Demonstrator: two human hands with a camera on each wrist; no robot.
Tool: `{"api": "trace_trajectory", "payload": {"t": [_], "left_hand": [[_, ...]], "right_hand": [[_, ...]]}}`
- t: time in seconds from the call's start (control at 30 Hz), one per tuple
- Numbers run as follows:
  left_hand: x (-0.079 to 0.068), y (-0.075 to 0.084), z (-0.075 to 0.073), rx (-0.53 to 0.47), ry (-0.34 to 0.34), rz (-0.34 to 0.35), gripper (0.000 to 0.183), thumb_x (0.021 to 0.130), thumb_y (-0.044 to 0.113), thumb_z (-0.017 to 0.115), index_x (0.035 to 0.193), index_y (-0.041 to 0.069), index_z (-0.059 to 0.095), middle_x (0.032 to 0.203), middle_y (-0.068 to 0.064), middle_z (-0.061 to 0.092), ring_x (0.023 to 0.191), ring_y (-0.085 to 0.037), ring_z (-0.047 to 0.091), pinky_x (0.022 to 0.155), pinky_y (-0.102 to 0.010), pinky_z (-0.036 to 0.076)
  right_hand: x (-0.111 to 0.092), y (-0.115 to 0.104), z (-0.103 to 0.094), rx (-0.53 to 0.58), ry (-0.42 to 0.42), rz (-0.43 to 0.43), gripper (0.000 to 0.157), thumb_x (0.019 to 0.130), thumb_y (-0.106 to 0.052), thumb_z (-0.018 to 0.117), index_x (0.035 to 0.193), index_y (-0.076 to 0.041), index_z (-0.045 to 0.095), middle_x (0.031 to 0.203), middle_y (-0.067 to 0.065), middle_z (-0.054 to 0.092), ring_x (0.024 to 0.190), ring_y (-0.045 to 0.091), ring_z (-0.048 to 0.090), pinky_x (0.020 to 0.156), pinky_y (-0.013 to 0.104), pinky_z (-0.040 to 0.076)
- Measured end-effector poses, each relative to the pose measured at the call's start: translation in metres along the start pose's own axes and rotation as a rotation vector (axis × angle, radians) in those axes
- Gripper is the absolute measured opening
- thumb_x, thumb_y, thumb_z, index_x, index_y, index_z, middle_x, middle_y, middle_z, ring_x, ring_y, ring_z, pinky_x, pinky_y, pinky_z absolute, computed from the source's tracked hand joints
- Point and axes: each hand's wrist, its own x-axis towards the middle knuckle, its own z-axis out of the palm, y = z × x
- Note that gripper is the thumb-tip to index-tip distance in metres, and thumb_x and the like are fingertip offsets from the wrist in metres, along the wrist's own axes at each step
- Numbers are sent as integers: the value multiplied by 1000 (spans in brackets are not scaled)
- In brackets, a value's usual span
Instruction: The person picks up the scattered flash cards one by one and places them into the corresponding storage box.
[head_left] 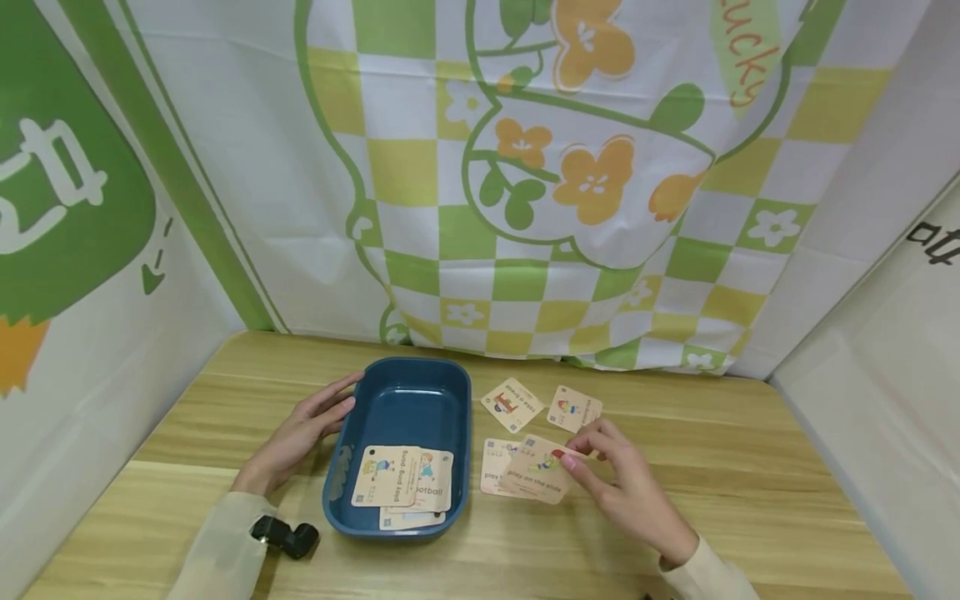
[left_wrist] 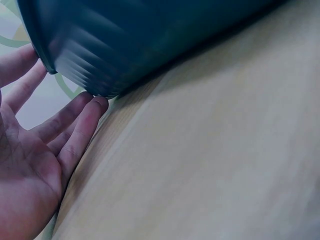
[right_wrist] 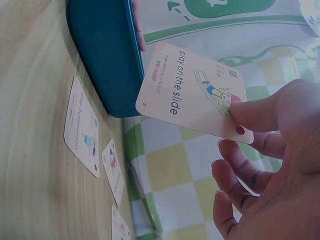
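Note:
My right hand point(head_left: 626, 483) pinches a flash card point(right_wrist: 192, 92) reading "play on the slide" between thumb and fingers, raised above the table. Beneath it, partly covered in the head view, a "play badminton" card point(right_wrist: 82, 129) lies on the wood. Left of it stands a blue rectangular tub point(head_left: 405, 379), with several cards piled at its near end, a "play ping-pong" card point(head_left: 382, 477) on top. My left hand point(head_left: 303, 433) touches the tub's left side with its fingers extended; in the left wrist view its fingertips point(left_wrist: 100, 102) meet the tub near its base.
Two more cards lie behind the held one: a "take a break" card point(head_left: 512, 405) and another picture card point(head_left: 573, 408). The wooden table point(head_left: 712, 450) meets a patterned cloth point(head_left: 540, 292) at the back. A black wrist device point(head_left: 285, 536) sits at the left cuff.

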Motion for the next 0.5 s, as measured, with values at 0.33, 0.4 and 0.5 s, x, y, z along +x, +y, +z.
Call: {"api": "trace_trajectory", "payload": {"t": [0.33, 0.4, 0.5], "left_hand": [[0, 1, 1, -6, 8, 4, 59, 107, 40, 51, 160, 20, 34, 163, -14, 28, 143, -38, 36, 97, -20, 47], [-1, 1, 1, -8, 7, 3, 59, 107, 40, 51, 160, 20, 34, 163, -14, 28, 143, -38, 35, 97, -20, 47], [-1, 1, 1, -6, 5, 4, 59, 107, 40, 51, 160, 21, 34, 163, -14, 28, 144, -38, 35, 97, -20, 46]], "right_hand": [[8, -3, 3, -9, -19, 11, 6, 97, -16, 71, 91, -18, 72, 98, -13, 58, 95, 10, 58, 85, 35, 49], [10, -4, 4, -2, -21, 2, 7, 97, -14, 71, 91, -19, 71, 97, -13, 58, 95, 10, 58, 86, 35, 49], [15, -5, 7, 15, -22, -7, 10, 96, -12, 71, 91, -21, 70, 96, -12, 58, 95, 10, 58, 86, 34, 49]]}}
